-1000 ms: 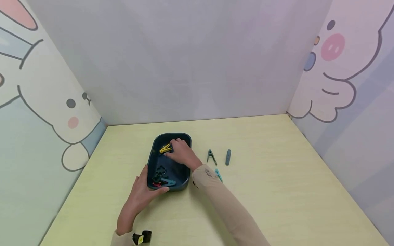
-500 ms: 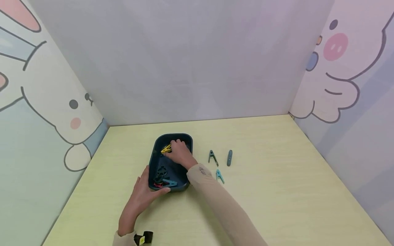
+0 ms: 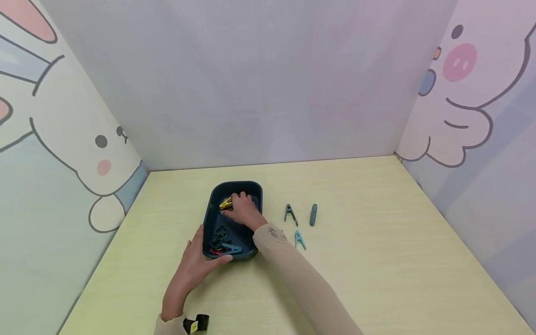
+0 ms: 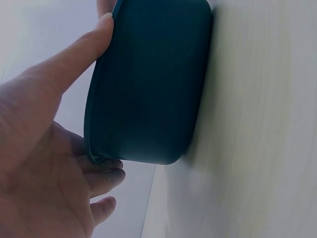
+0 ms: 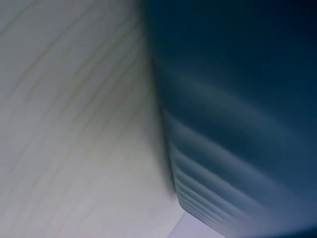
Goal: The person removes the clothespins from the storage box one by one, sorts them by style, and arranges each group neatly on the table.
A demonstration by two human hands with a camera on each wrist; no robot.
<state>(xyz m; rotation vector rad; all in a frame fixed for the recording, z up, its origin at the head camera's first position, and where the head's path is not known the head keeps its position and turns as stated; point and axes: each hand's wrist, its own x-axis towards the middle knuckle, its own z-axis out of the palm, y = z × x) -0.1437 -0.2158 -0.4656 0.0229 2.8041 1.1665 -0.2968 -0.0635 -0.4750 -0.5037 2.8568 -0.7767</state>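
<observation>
A dark blue plastic bin (image 3: 239,235) stands on the table. My left hand (image 3: 193,265) grips its near left corner, the thumb along the front rim and the fingers round the left side; the left wrist view shows this close up. My right hand (image 3: 245,211) reaches inside the far half, fingers bent down, thumb and forefinger at a yellow clothespin (image 3: 225,203); I cannot tell if they pinch it. In the near end lie a light blue clothespin (image 3: 232,249), a red piece (image 3: 216,251) and dark green clip-like pieces (image 3: 219,233). In the right wrist view only the bin's ribbed wall (image 5: 223,163) and table show.
To the right of the bin lie a dark green clothespin (image 3: 291,214), a grey-blue clothespin seen edge-on (image 3: 313,215) and a light blue clothespin (image 3: 299,240). Pale wood-grain table (image 3: 377,242) runs back to a grey wall (image 3: 268,93); cartoon-printed panels flank both sides.
The right thumb has shifted slightly left and down beside the yellow clothespin, which is turned a little. The right forearm has moved slightly left. The left hand keeps its grip on the bin.
</observation>
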